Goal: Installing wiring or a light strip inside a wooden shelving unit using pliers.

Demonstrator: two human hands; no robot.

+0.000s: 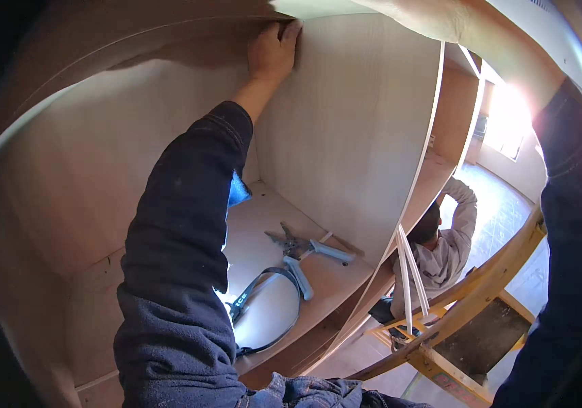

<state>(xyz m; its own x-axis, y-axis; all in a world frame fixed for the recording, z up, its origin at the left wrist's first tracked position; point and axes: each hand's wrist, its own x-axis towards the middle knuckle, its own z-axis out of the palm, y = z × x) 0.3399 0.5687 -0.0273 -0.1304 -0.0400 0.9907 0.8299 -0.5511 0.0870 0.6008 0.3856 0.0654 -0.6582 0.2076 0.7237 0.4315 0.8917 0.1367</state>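
Note:
My left hand (274,51) is raised to the top inner corner of a pale wooden cabinet, against the side panel (352,122). Its fingers are bent and close together; their tips, and whatever they may hold, are hidden. Bare skin of my right arm and hand (434,17) crosses the upper right edge, with the fingers out of the picture. Below my left arm, pliers (297,248) with grey-blue handles lie spread on the cabinet shelf (335,279). Beside them rests a lit headlamp with a dark strap (299,299), partly behind my sleeve.
Beyond the side panel, a person in a grey top (440,255) is low down by the neighbouring cabinet. A yellow wooden ladder (502,265) stands at the lower right. Thin white strips (406,279) lean by the cabinet edge. Something blue (238,190) shows behind my left sleeve.

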